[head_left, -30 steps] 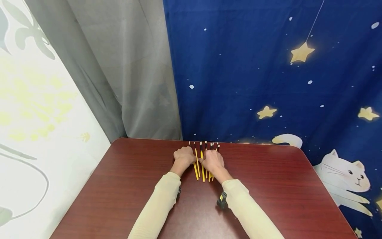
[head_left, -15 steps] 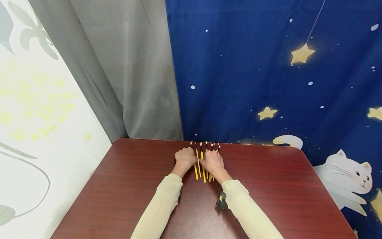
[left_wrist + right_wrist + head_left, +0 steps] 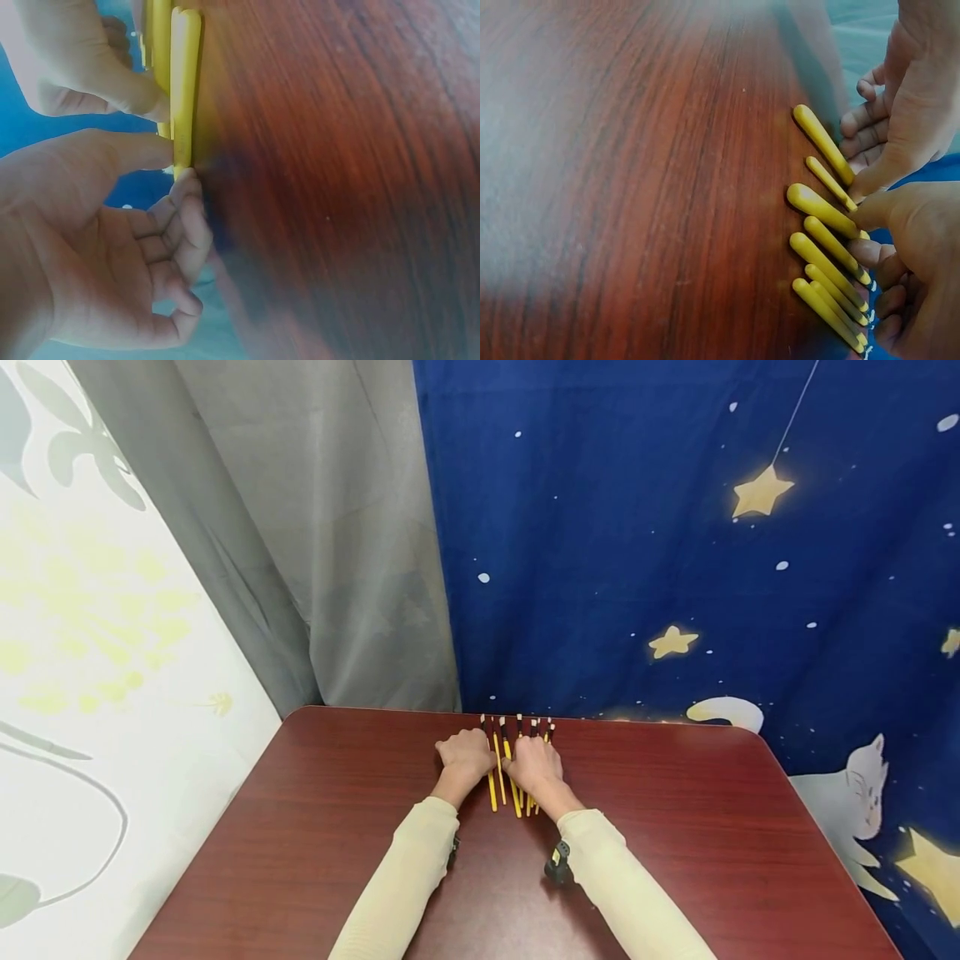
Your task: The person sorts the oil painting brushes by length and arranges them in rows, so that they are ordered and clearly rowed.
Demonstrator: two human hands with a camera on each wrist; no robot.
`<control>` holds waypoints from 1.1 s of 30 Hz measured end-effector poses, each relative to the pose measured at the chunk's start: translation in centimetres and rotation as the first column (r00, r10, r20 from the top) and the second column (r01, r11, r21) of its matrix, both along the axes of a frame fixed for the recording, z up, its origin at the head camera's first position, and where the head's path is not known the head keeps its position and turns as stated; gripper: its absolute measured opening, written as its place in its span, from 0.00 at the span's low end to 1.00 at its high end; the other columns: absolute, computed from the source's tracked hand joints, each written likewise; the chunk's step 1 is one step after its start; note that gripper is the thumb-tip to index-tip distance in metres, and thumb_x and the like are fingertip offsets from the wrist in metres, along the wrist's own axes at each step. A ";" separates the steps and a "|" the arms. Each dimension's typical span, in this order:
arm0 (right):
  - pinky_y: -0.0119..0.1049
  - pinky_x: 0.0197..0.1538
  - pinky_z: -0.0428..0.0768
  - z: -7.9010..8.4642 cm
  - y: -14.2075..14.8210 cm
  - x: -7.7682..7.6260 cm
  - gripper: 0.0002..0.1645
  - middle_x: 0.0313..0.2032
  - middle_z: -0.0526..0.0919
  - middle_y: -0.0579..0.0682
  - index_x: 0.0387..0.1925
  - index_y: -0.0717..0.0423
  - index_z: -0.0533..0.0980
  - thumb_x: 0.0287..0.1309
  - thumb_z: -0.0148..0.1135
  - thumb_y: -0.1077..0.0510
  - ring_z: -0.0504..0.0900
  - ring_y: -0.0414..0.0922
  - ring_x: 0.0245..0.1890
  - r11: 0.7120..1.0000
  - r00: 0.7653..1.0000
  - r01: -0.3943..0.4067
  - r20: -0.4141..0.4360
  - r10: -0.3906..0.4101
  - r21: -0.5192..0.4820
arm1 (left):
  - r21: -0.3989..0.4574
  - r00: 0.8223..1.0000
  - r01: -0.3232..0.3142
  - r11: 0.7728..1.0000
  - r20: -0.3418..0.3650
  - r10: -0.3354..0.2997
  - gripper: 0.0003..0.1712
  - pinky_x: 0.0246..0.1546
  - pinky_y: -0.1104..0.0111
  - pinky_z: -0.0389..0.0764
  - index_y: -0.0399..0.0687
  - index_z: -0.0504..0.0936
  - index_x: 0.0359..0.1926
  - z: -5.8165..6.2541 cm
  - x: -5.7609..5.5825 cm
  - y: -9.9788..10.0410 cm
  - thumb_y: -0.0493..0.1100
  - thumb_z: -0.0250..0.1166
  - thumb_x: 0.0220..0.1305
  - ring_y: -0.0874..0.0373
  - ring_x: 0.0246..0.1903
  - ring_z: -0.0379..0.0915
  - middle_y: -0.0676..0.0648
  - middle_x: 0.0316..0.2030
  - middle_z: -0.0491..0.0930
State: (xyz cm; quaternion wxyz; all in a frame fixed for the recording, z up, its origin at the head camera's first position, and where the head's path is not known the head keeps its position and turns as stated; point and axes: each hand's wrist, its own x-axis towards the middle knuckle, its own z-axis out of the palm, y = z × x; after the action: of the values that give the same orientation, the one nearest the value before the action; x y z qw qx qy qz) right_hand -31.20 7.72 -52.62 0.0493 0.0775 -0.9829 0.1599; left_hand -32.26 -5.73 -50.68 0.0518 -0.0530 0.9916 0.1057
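Note:
Several paintbrushes with yellow handles lie side by side near the table's far edge, pale bristle tips pointing away. My left hand [image 3: 465,756] is at the row's left end, its thumb and fingertips pinching the leftmost paintbrush [image 3: 184,82]. Close beside it, my right hand [image 3: 537,764] covers the middle of the brushes on the right. Its thumb and index finger pinch a thick-handled paintbrush [image 3: 817,206], which lies slightly slanted. Between the two hands lies a thinner paintbrush [image 3: 829,182]. Other handles [image 3: 829,270] fan out below the right hand in the right wrist view.
The dark red wooden table [image 3: 337,827] stretches out on both sides of the hands. Behind it hang a grey curtain [image 3: 375,568] and a blue curtain [image 3: 585,543] with stars. A pale patterned surface [image 3: 90,693] stands at the left.
The thick paintbrush has turned slightly, its bristle end shifting left and its handle end right. The leftmost paintbrush has become straighter, its top moving right. Both hands stay nearly in place.

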 end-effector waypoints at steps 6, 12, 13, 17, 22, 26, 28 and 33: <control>0.45 0.25 0.77 0.7 0.3 -0.1 0.32 0.17 0.77 0.48 0.07 0.47 0.70 0.61 0.74 0.44 0.77 0.49 0.18 0.997 0.999 0.034 0.006 -0.033 -0.071 | 0.023 1.000 -0.003 1.000 -0.018 0.003 0.22 0.49 0.46 0.83 0.47 0.89 0.43 0.2 -0.1 -0.4 0.60 0.73 0.61 0.44 0.40 0.86 0.42 0.41 0.90; 0.42 0.25 0.74 1.3 0.6 0.0 0.33 0.14 0.74 0.45 0.06 0.45 0.69 0.61 0.73 0.43 0.77 0.48 0.18 0.992 0.999 0.034 0.032 -0.030 -0.121 | 0.053 1.000 -0.008 0.999 -0.025 0.010 0.22 0.41 0.51 0.86 0.46 0.89 0.42 1.1 -0.2 -0.6 0.59 0.73 0.61 0.46 0.34 0.84 0.42 0.37 0.88; 0.41 0.26 0.74 1.4 0.7 0.0 0.33 0.14 0.74 0.45 0.06 0.45 0.69 0.61 0.72 0.43 0.77 0.48 0.19 0.992 0.999 0.035 0.035 -0.030 -0.124 | 0.058 1.000 -0.005 0.998 -0.024 0.007 0.21 0.40 0.51 0.86 0.46 0.88 0.42 1.3 -0.2 -0.6 0.59 0.73 0.62 0.47 0.33 0.83 0.42 0.36 0.88; 0.41 0.28 0.75 1.5 0.7 0.0 0.31 0.13 0.75 0.44 0.07 0.45 0.71 0.61 0.72 0.42 0.78 0.48 0.20 0.988 0.998 0.041 0.052 -0.034 -0.146 | 0.068 1.000 0.005 0.998 -0.004 -0.005 0.19 0.36 0.54 0.84 0.48 0.88 0.36 1.9 -0.2 -0.8 0.59 0.73 0.63 0.49 0.29 0.80 0.44 0.32 0.86; 0.41 0.30 0.76 1.4 0.6 0.3 0.30 0.14 0.77 0.43 0.08 0.44 0.73 0.61 0.71 0.42 0.80 0.47 0.21 0.981 0.996 0.052 0.079 -0.038 -0.185 | 0.081 1.000 0.010 0.997 0.010 -0.011 0.19 0.34 0.55 0.83 0.50 0.85 0.28 2.4 0.0 -1.2 0.59 0.72 0.64 0.49 0.28 0.80 0.45 0.30 0.85; 0.41 0.30 0.75 1.3 0.4 0.6 0.28 0.15 0.78 0.42 0.09 0.43 0.74 0.61 0.71 0.41 0.80 0.47 0.23 0.971 0.995 0.075 0.088 -0.056 -0.226 | 0.079 1.000 0.012 0.997 -0.009 -0.012 0.19 0.33 0.56 0.82 0.50 0.84 0.27 2.8 0.5 -1.6 0.58 0.72 0.63 0.48 0.28 0.80 0.45 0.29 0.84; 0.41 0.30 0.75 1.2 0.3 0.8 0.29 0.15 0.78 0.42 0.09 0.43 0.74 0.61 0.71 0.40 0.80 0.47 0.23 0.965 0.993 0.087 0.095 -0.066 -0.246 | 0.073 1.000 0.013 0.997 -0.017 -0.012 0.19 0.31 0.57 0.80 0.50 0.83 0.26 2.9 0.7 -1.9 0.58 0.72 0.63 0.49 0.27 0.79 0.45 0.27 0.83; 0.41 0.29 0.74 1.0 0.1 1.2 0.29 0.14 0.76 0.41 0.10 0.43 0.74 0.63 0.70 0.40 0.79 0.46 0.22 0.952 0.991 0.103 0.112 -0.073 -0.287 | 0.062 1.000 0.010 0.998 -0.025 -0.008 0.20 0.31 0.57 0.81 0.50 0.84 0.27 2.8 0.8 -2.5 0.59 0.73 0.64 0.49 0.27 0.79 0.46 0.28 0.83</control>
State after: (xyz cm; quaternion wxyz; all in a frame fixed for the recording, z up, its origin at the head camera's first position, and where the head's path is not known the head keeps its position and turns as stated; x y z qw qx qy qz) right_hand -30.04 7.87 -51.66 0.0180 0.0174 -0.9521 0.3046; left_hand -31.46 -8.23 -47.92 0.0413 -0.0455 0.9887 0.1367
